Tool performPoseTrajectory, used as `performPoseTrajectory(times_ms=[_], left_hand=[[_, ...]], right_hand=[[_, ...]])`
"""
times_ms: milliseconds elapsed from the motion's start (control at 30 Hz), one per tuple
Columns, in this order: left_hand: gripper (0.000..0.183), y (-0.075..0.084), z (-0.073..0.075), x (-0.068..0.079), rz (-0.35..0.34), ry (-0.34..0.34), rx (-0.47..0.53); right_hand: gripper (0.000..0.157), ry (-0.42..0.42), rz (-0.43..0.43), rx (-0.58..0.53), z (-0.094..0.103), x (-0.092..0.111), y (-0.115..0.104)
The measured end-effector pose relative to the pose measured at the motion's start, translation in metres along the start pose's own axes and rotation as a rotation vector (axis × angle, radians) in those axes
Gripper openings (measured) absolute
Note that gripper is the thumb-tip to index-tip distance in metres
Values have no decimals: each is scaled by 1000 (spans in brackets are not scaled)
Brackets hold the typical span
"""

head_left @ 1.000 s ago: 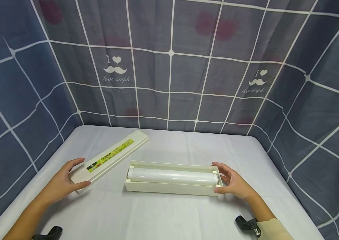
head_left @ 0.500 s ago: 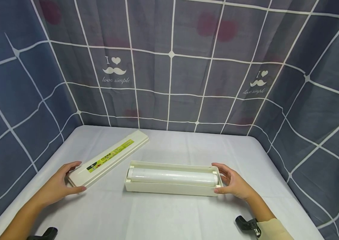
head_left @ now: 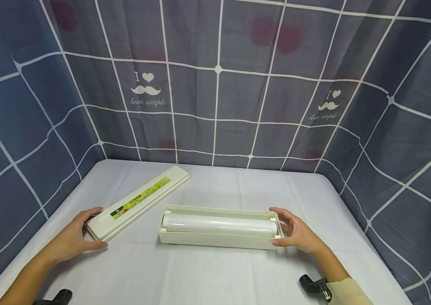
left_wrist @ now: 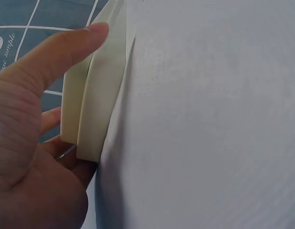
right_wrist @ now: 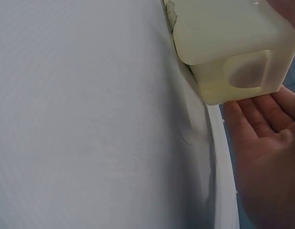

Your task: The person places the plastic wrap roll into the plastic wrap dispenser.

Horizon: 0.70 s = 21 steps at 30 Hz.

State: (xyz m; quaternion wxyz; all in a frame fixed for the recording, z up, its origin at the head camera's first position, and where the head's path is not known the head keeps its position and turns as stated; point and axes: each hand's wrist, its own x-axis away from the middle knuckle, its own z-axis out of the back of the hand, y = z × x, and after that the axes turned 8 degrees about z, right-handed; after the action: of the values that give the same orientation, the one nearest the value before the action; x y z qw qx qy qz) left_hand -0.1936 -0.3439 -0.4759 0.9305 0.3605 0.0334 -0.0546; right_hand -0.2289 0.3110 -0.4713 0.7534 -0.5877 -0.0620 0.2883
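Note:
A long cream dispenser box (head_left: pixel 215 239) lies lidless on the table, with a white roll of plastic wrap (head_left: pixel 221 225) inside it. My right hand (head_left: pixel 297 234) holds the box's right end, thumb on the front corner and fingers round the back. In the right wrist view the box end (right_wrist: pixel 242 28) stands above my fingers. To the left, the matching lid (head_left: pixel 135 203) lies slanted, its yellow-green label (head_left: pixel 140 197) facing up. Around the lid's near end is my left hand (head_left: pixel 72 237), with a straight thumb beside the corner and fingers partly hidden along the far side.
The table (head_left: pixel 215 275) has a white cloth over it. Grey-blue checked curtains (head_left: pixel 200 93) enclose its back and both sides. Black camera mounts (head_left: pixel 314 284) sit at the wrists. The lid's far end lies behind the box's left end.
My left hand has slid back toward the lower left, uncovering more of the lid's near end. The lid, the box and my right hand stay where they were.

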Motion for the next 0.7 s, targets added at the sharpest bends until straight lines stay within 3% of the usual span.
performPoseTrajectory(times_ms=[367,700], left_hand=[[113,0,3,2,64,-84,-15],[112,1,5,1,63,-104,-17]], right_hand=[[98,1,-12,17,0,2,1],[98,7,-26,24,-1,3,-2]])
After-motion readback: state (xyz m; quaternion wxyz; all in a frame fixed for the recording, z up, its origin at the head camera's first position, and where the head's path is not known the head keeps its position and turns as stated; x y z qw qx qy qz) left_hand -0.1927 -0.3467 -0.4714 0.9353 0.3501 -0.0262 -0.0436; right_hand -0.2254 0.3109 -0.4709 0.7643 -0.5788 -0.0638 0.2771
